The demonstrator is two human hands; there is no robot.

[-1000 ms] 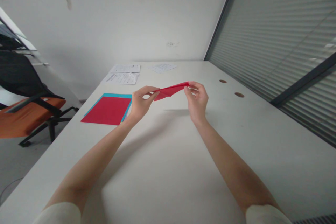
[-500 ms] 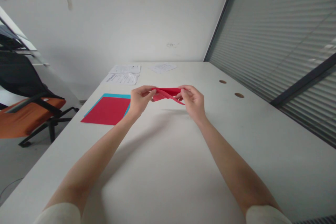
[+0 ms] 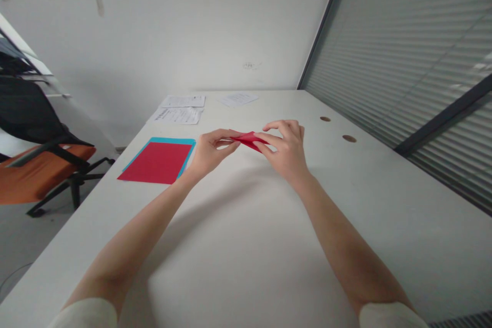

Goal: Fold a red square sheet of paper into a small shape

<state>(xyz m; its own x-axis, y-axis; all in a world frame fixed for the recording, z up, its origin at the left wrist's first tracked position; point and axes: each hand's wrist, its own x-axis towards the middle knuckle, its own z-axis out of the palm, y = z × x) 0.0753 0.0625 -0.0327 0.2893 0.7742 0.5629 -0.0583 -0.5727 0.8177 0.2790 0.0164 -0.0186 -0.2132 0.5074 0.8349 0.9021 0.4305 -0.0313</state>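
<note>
Between my two hands a folded piece of red paper [image 3: 248, 139] is held up above the white table [image 3: 246, 246]. My left hand [image 3: 212, 151] pinches its left side with thumb and fingers. On the other side, the thumb and index finger of my right hand [image 3: 287, 149] pinch the right part, while the other fingers are raised and bent. The paper looks flattened and narrow, seen nearly edge-on, so its exact folded shape is hard to make out. To the left lies a flat red sheet [image 3: 156, 162] on top of blue paper [image 3: 172, 140].
Printed white papers [image 3: 179, 115] lie at the table's far left, and another printed sheet [image 3: 239, 99] is near the wall. Two round holes [image 3: 349, 138] are in the right side. An orange-seated chair [image 3: 49, 159] stands left; a window with blinds [image 3: 415, 56] borders the right.
The red paper was spread open with a gap between its layers; now it is pressed flatter and turned. My right hand has shifted its grip, lifting its outer fingers.
</note>
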